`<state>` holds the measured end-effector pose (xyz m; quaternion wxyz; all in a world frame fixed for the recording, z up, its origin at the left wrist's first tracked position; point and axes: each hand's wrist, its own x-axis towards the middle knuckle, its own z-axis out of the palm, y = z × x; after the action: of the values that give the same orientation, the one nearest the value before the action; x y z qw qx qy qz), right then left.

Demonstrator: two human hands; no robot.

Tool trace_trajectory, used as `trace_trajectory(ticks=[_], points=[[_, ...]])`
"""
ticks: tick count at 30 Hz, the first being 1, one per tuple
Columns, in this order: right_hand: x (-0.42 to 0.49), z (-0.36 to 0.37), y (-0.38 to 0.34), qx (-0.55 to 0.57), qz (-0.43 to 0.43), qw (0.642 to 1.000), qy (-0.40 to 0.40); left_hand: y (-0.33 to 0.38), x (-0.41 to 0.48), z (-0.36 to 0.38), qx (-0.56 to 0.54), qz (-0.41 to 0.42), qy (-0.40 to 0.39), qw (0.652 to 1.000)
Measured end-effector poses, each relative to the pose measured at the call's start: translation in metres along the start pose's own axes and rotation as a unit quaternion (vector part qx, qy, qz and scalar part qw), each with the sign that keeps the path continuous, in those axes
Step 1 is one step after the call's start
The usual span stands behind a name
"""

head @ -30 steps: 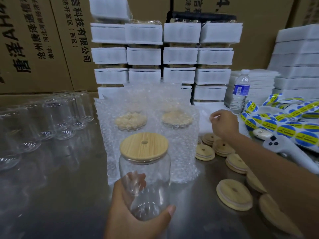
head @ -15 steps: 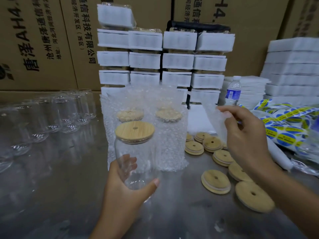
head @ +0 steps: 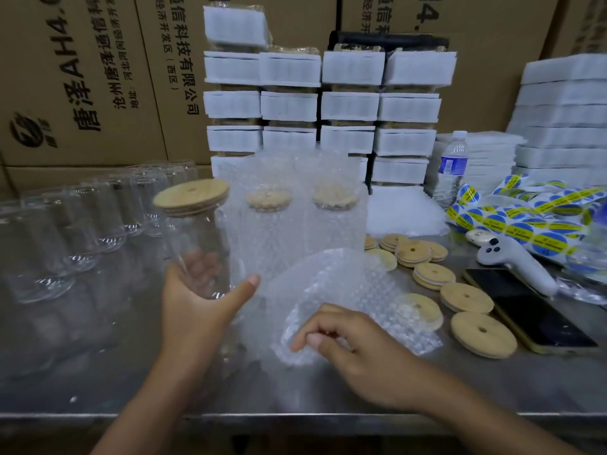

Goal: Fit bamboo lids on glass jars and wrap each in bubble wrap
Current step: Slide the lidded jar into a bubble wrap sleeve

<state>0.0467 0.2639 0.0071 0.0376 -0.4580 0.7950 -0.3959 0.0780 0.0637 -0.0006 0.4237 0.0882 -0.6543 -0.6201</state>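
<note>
My left hand (head: 200, 300) grips a clear glass jar (head: 197, 244) near its base and holds it above the steel table, tilted to the left. A bamboo lid (head: 191, 193) sits on the jar's mouth. My right hand (head: 348, 343) pinches the near edge of a bubble wrap sheet (head: 341, 290) that lies on the table just right of the jar. Two jars wrapped in bubble wrap (head: 295, 218) stand upright behind the sheet. Several loose bamboo lids (head: 466, 297) lie on the table to the right.
Several bare glass jars (head: 82, 224) stand at the left. Stacked white packs (head: 322, 103) and cardboard boxes fill the back. A water bottle (head: 453, 169), sticker rolls (head: 525, 221), a white handheld device (head: 515, 261) and a phone (head: 532, 313) sit at the right. The table's front edge (head: 295, 418) is near.
My right hand has brought the bubble wrap sheet down from the back right onto the table in front of me. My left hand has shifted the lidded jar left and tilted it.
</note>
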Motion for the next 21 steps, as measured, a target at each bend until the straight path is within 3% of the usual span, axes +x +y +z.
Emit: trace_trajectory(ticks=[7, 9, 14, 21], points=[[0.010, 0.015, -0.010, -0.019, 0.002, 0.996, -0.088, 0.023, 0.000, -0.007, -0.001, 0.021, -0.001, 1.000], [0.011, 0.010, -0.011, 0.005, 0.012, 0.999, -0.041, 0.027, -0.004, -0.005, 0.006, 0.025, -0.015, 1.000], [0.014, -0.013, -0.015, 0.132, 0.002, 0.973, 0.191, 0.034, -0.016, 0.015, 0.007, 0.025, -0.069, 0.997], [0.021, -0.024, -0.020, 0.181, -0.007, 0.953, 0.245, 0.029, -0.050, 0.071, 0.016, 0.000, -0.173, 0.985]])
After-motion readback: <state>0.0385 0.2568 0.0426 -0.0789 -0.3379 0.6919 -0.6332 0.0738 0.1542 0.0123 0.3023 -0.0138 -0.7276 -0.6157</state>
